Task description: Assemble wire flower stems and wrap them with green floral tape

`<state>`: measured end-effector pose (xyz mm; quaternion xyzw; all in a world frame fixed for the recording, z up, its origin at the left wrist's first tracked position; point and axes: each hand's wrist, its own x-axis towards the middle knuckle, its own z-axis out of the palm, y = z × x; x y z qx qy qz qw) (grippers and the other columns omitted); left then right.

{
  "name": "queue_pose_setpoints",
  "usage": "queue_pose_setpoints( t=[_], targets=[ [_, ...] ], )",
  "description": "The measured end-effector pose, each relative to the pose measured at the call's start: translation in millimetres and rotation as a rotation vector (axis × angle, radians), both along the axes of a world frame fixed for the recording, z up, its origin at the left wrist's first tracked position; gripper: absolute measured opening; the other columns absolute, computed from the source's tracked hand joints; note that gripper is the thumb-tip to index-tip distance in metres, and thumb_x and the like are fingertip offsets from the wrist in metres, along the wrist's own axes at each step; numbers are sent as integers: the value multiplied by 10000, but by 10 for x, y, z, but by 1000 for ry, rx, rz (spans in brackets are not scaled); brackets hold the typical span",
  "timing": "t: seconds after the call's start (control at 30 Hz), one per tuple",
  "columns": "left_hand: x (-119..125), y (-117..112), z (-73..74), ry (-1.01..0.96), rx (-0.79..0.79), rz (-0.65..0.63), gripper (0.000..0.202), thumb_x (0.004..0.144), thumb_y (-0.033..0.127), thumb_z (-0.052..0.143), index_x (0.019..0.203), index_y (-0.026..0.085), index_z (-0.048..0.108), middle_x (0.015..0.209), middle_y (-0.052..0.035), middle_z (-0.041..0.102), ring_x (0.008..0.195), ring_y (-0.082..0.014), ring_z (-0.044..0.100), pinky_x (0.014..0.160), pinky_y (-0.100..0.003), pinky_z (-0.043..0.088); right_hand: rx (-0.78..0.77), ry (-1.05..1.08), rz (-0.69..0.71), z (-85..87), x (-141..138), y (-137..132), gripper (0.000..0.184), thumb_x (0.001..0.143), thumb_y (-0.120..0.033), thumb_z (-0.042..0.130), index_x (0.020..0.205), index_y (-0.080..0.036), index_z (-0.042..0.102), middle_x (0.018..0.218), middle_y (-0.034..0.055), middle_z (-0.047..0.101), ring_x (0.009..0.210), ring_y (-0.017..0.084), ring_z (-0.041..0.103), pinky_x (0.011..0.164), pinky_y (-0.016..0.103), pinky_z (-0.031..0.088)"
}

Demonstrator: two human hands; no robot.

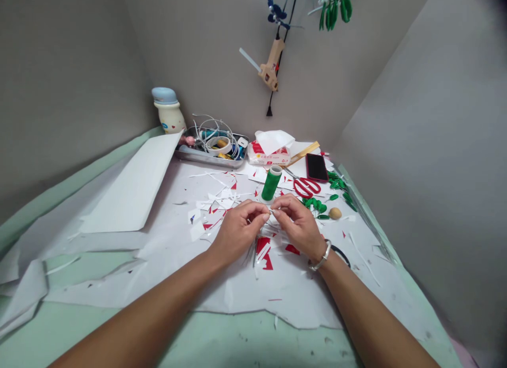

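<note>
Head view. I see both bare hands meeting above a white paper sheet spread on a pale green table top. The fingertips of the left hand and the right hand are closed in a pinch on a thin pale strip, too small for me to identify, held over the sheet. Just ahead stands a green thread spool; to its right lie red-handled steel scissors and glossy green leaf-shaped pieces. Red-and-white paper scraps lie beneath the hands.
</note>
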<state>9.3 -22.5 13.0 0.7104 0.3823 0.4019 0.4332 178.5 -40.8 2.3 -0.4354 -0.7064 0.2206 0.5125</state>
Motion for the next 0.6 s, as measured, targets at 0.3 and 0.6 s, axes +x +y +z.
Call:
queue_pose_setpoints(
  t=[0.3,0.6],
  targets=[
    [-1,-9,24,10,32,-2,154,843,303,533,829,205,651,810,-26,611,691,-145,554,688,-312,441,14,-6,2,-1,9,5,73,868,-184,530,867,-224,592,876,24,559,811,163,537,665,293,436],
    [-6,-8,30,28,45,-17,191,873,320,496,859,199,643,831,-17,613,761,-154,561,737,-304,424,7,-5,3,-9,0,5,79,866,-178,530,884,-226,590,886,31,558,820,167,540,675,298,450]
  ],
)
